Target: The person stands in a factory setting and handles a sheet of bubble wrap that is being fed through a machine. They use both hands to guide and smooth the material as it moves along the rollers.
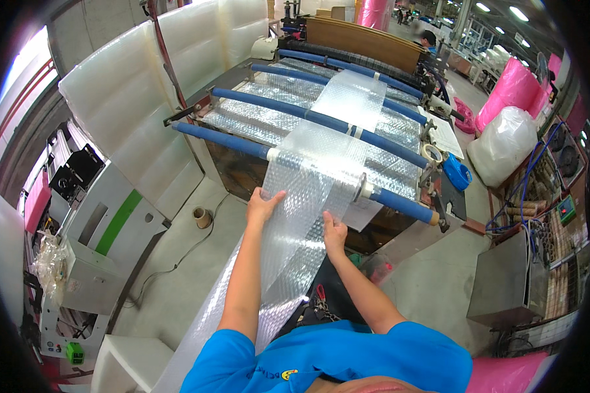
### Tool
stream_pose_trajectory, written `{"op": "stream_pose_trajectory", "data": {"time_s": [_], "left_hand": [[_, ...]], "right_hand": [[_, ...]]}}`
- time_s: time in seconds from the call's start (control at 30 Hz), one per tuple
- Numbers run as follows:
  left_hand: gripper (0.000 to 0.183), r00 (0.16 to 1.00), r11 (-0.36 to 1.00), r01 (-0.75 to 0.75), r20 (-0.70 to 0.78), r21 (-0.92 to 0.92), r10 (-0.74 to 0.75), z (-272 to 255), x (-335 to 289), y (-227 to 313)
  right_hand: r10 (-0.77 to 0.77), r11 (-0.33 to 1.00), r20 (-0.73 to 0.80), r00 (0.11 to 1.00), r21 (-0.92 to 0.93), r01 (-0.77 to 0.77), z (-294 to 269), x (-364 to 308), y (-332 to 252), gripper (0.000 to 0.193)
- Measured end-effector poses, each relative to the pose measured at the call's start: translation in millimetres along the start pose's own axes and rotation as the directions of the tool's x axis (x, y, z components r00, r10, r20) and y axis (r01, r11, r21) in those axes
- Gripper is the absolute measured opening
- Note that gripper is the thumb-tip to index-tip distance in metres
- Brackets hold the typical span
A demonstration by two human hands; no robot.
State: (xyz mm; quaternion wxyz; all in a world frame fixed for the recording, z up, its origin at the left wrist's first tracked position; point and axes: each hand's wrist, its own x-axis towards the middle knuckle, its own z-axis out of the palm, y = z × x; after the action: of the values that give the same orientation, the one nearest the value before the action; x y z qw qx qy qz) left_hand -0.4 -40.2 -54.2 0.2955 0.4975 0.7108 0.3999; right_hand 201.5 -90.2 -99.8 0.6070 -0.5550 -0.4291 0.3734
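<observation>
Both hands, left [262,206] and right [335,234], fingers pinching bubble-wrap strip [308,196] edges; strip runs lengthwise away over blue roller [399,204].

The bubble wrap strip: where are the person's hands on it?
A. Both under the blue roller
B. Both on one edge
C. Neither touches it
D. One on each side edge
D: the left hand grips the left edge of the bubble wrap strip and the right hand the right edge, just below the nearest blue roller.
</observation>
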Motion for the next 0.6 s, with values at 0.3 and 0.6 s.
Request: {"op": "stream_pose_trajectory", "data": {"time_s": [0.3, 0.6], "left_hand": [[0.043, 0.986, 0.994, -0.087, -0.150, -0.062, 0.077, -63.5, -76.0, 3.5], [0.043, 0.990, 1.000, -0.015, -0.143, 0.014, 0.017, -28.7, -51.1, -53.1]], "right_hand": [[0.250, 0.966, 0.183, 0.951, -0.117, -0.231, -11.1, -85.7, -21.7, 0.034], [0.210, 0.972, 0.198, 0.957, -0.152, -0.182, -11.0, -75.2, 8.2, 0.037]]}}
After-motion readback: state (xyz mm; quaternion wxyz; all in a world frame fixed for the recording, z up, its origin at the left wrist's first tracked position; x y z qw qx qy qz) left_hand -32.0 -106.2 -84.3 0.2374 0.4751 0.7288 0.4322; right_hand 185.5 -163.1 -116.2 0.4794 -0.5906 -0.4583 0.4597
